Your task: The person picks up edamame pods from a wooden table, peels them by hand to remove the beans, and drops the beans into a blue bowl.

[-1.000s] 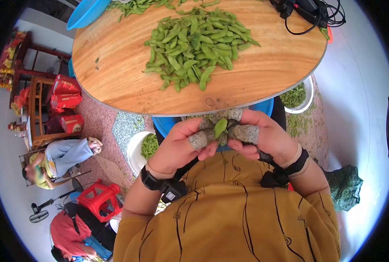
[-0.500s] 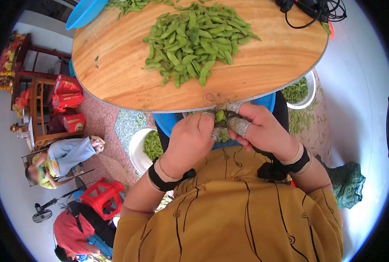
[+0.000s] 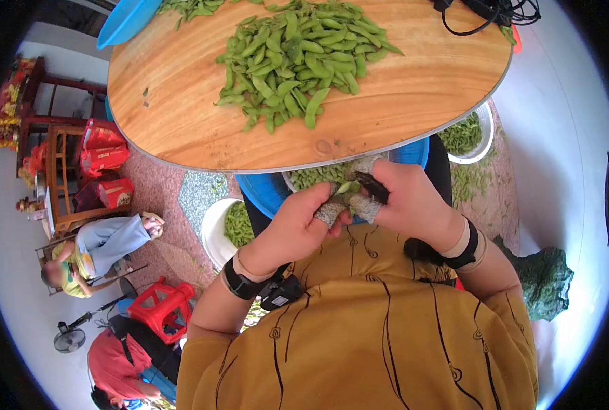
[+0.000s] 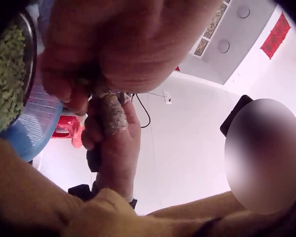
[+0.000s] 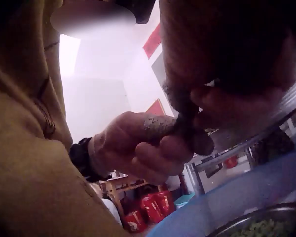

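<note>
Just below the table edge, my left hand (image 3: 291, 225) and right hand (image 3: 414, 205) meet at the fingertips and pinch a green soybean pod (image 3: 347, 188). Grey wrapping covers the thumbs and some fingers of both hands. Beneath them sits a blue basin (image 3: 258, 197), with shelled green beans (image 3: 318, 175) in a metal-rimmed bowl inside it; the left wrist view also shows these beans (image 4: 7, 74). A heap of unopened pods (image 3: 298, 61) lies on the round wooden table (image 3: 174, 102). In both wrist views the pod is hidden by the dark, overlapping fingers.
White basins of green pieces stand on the floor at left (image 3: 215, 239) and right (image 3: 485, 130). Black cables (image 3: 516, 17) and a blue bowl (image 3: 123, 24) are at the table's far side. Two people, a red stool (image 3: 161, 311) and a fan (image 3: 69, 338) are at left.
My left hand rolled over, back upward, then partly back. Both hands have shifted, baring more of the shelled beans below. The heap of pods looks the same.
</note>
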The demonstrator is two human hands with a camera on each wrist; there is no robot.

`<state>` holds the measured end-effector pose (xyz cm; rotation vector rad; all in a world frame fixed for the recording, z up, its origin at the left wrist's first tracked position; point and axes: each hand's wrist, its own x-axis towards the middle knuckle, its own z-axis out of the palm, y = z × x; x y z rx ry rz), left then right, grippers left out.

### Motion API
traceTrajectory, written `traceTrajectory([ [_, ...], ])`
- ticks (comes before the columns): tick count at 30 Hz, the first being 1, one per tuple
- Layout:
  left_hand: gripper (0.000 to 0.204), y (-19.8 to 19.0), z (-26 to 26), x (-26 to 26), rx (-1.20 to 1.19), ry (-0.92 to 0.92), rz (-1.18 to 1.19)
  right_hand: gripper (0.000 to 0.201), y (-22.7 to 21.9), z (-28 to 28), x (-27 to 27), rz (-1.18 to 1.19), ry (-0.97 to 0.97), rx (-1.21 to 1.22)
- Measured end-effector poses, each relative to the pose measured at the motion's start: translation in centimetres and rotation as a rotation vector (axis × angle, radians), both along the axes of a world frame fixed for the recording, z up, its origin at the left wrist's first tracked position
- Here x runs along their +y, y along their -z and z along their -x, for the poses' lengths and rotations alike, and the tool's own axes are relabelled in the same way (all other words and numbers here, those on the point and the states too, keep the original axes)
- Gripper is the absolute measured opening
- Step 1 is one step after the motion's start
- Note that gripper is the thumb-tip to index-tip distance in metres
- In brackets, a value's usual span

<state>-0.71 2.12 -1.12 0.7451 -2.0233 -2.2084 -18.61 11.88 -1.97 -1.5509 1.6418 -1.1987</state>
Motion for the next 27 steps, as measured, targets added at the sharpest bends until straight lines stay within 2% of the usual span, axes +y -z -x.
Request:
traceTrajectory([
  [2,0.029,0.1,-0.1,-0.2,-0.035,0.083,0.223,0.024,0.4,0.4,-0.4,-0.014,-0.12,0.252],
  [5,0.025,0.0,-0.5,-0.2,-0.06,0.173,0.308,0.025,0.3,0.2,-0.3,0.016,-0.184,0.353],
  [9,0.023,1.2,-0.8,0.0,-0.024,0.203,0.41,0.026,0.3,-0.6,-0.2,-0.005,-0.167,0.414],
  [11,0.023,2.1,-0.8,0.3,-0.017,0.198,0.696,0.025,0.0,-0.9,-0.1,-0.02,-0.181,0.493],
  [12,0.023,2.0,-0.7,0.4,-0.016,0.197,0.697,0.025,0.2,-1.0,-0.1,-0.019,-0.181,0.495],
  [14,0.019,1.3,-0.3,0.6,-0.043,0.153,0.41,0.024,0.6,-1.2,-0.1,-0.026,-0.104,0.442],
  [15,0.019,0.9,-0.2,0.6,-0.043,0.154,0.411,0.024,0.7,-1.1,-0.1,-0.026,-0.103,0.443],
  [17,0.016,0.2,0.0,0.6,-0.174,0.034,0.046,0.02,0.9,-0.7,-0.2,-0.016,-0.054,0.364],
  [21,0.021,0.2,-0.6,-0.2,-0.359,-0.064,0.067,0.017,0.7,0.3,0.2,-0.033,-0.04,0.247],
  [22,0.021,0.2,-0.6,0.0,-0.359,-0.064,0.066,0.018,0.8,0.4,0.3,-0.05,0.025,0.264],
  [24,0.019,0.4,-0.7,0.4,-0.177,-0.255,0.037,0.018,0.8,0.3,0.3,-0.066,0.091,0.282],
  [26,0.017,0.5,-0.4,0.9,-0.138,-0.219,0.059,0.019,0.4,-0.3,0.2,-0.172,0.085,0.027],
  [27,0.015,0.5,-0.4,1.1,-0.099,-0.186,0.082,0.019,0.0,-0.2,0.1,-0.172,0.088,0.028],
])
